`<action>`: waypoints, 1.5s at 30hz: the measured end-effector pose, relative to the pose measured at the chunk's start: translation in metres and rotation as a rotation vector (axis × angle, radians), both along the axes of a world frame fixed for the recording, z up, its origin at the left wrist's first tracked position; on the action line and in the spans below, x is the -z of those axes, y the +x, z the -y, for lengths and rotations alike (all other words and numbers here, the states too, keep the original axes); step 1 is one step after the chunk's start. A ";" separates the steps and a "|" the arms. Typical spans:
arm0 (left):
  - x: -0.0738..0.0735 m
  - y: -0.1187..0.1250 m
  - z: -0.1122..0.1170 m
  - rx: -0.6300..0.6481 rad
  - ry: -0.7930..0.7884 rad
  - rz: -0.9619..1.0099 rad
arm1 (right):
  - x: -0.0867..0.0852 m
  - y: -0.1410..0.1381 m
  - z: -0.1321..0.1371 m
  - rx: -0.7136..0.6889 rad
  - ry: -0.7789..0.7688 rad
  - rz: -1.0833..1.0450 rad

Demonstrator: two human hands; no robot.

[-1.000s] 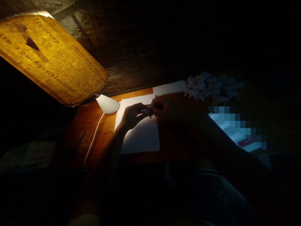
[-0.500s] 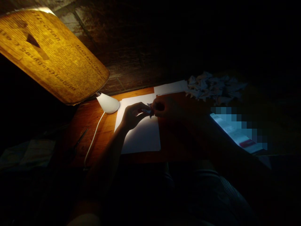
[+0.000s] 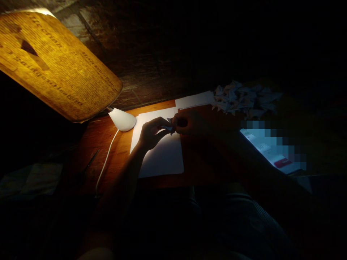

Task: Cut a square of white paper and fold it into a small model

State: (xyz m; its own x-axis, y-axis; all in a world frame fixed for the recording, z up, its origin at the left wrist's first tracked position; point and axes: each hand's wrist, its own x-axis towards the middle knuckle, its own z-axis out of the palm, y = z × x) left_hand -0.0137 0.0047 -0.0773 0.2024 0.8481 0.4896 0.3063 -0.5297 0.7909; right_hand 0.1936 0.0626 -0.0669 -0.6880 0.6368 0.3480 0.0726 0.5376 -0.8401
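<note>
Over the white paper sheets [image 3: 162,159], my left hand [image 3: 151,132] pinches a small piece of folded paper [image 3: 168,128] between thumb and fingers. My right hand [image 3: 187,122] closes on the same piece from the right, its fingertips almost touching those of the left. Pointed bits of the paper stick out above and below the fingertips; the rest is hidden by fingers and shadow. The right hand is mostly dark.
At the left a lit lamp [image 3: 121,119] with a printed shade leans over the wooden table [image 3: 89,144]; its white cord [image 3: 105,162] runs forward. Scissors [image 3: 92,160] lie left of it. Paper strips [image 3: 195,100], a heap of folded papers [image 3: 244,95] and a lit phone [image 3: 265,150] are right.
The whole view has shifted slightly, so most things appear a little further left. Both hands keep hold of the folded paper, with hardly any change in their grip.
</note>
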 end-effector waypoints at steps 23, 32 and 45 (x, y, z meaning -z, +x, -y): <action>0.007 -0.004 -0.004 0.008 0.023 0.026 | 0.000 0.002 0.002 0.016 -0.003 0.019; 0.006 -0.003 -0.003 0.000 -0.013 0.023 | -0.002 0.000 0.002 0.031 0.011 0.072; 0.009 -0.007 -0.005 -0.018 -0.054 0.062 | 0.001 -0.001 0.006 0.001 -0.085 -0.020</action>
